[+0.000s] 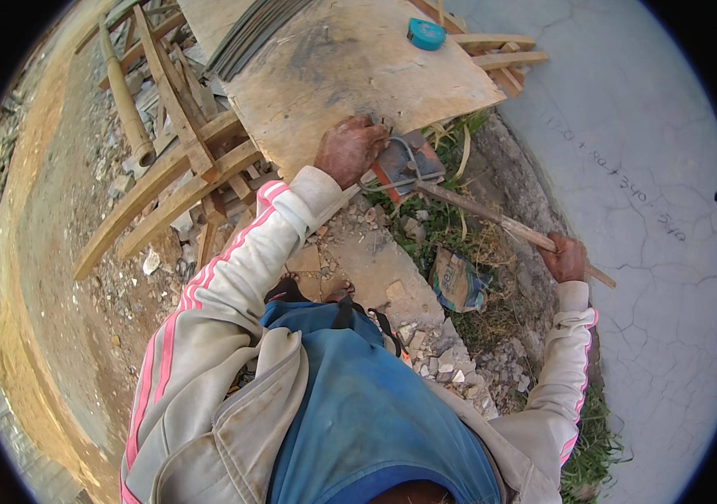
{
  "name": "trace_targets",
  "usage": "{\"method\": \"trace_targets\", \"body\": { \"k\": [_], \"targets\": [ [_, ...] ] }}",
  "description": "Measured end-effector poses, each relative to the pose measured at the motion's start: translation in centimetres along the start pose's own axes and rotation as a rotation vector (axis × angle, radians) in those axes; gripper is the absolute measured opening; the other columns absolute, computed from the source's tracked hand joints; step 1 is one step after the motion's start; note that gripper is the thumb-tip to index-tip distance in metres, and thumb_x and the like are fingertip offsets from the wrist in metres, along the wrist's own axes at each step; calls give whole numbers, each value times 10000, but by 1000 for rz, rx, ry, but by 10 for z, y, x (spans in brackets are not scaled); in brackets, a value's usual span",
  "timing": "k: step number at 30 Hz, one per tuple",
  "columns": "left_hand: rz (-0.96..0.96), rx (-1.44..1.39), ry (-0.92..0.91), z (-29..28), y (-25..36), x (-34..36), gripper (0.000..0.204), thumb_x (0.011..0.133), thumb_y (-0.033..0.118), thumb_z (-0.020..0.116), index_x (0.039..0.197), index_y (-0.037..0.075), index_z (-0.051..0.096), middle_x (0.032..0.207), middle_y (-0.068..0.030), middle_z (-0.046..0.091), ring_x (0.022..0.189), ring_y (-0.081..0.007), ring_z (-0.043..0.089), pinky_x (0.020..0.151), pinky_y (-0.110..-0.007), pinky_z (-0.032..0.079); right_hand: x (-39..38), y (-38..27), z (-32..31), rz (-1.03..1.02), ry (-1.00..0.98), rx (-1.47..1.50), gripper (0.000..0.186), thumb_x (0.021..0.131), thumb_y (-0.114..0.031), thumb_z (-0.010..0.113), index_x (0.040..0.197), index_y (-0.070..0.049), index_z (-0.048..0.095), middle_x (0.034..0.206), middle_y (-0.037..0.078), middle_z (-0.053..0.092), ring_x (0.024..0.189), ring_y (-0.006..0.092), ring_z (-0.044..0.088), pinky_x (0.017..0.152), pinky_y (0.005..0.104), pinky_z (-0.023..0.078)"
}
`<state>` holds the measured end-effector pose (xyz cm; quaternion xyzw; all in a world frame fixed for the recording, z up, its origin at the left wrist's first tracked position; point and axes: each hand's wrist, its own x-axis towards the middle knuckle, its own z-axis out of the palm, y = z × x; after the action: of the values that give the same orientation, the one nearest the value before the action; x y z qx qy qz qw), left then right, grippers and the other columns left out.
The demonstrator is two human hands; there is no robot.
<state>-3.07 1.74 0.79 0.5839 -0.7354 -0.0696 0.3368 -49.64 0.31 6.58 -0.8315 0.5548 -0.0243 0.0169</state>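
Note:
My left hand is closed at the near edge of a worn plywood board, on a thin bent metal rod. The rod forms a loop just right of my fingers; its end under them is hidden. Out to the right, my right hand wraps round a long wooden stick near its far-right end. The stick's other end reaches the rod's loop, where I cannot tell how they join. A stack of thin grey rods lies on the board's far left part, and a teal tape measure on its far right.
Wooden beams and a bamboo pole stand left of the board. A cracked grey wall with handwriting rises at right. Rubble, weeds and a crumpled bag cover the ground near my feet.

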Motion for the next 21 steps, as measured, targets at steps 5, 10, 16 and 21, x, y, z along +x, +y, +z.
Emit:
{"method": "trace_targets", "body": {
  "k": [5, 10, 16, 21],
  "targets": [
    [-2, 19, -1, 1, 0, 0, 131, 885, 170, 683, 958, 65, 712, 873, -135, 620, 894, -336, 623, 803, -451, 511, 5, 1, -5, -20, 1, -8, 280, 784, -325, 758, 714, -98, 610, 661, 173, 603, 650, 418, 589, 588, 474, 465],
    [15, 13, -4, 1, -1, 1, 148, 879, 193, 676, 974, 88, 716, 883, -137, 618, 888, -343, 627, 790, -463, 520, 13, 11, -6, -38, -2, -31, 298, 770, -328, 771, 712, -90, 601, 659, 173, 598, 645, 417, 585, 584, 474, 458],
    [21, 9, 32, 1, 0, 0, 121, 866, 177, 686, 948, 92, 714, 865, -126, 617, 879, -335, 630, 779, -460, 528, 2, 15, 19, -13, 1, 12, 292, 764, -320, 771, 716, -92, 595, 657, 173, 596, 658, 421, 589, 591, 483, 457],
    [22, 15, 38, 2, 1, -1, 118, 867, 169, 684, 944, 83, 706, 860, -133, 615, 870, -342, 630, 769, -460, 526, -8, 16, 33, 6, 44, 31, 287, 779, -326, 765, 718, -102, 594, 652, 172, 593, 661, 424, 592, 599, 487, 464]
  ]
}}
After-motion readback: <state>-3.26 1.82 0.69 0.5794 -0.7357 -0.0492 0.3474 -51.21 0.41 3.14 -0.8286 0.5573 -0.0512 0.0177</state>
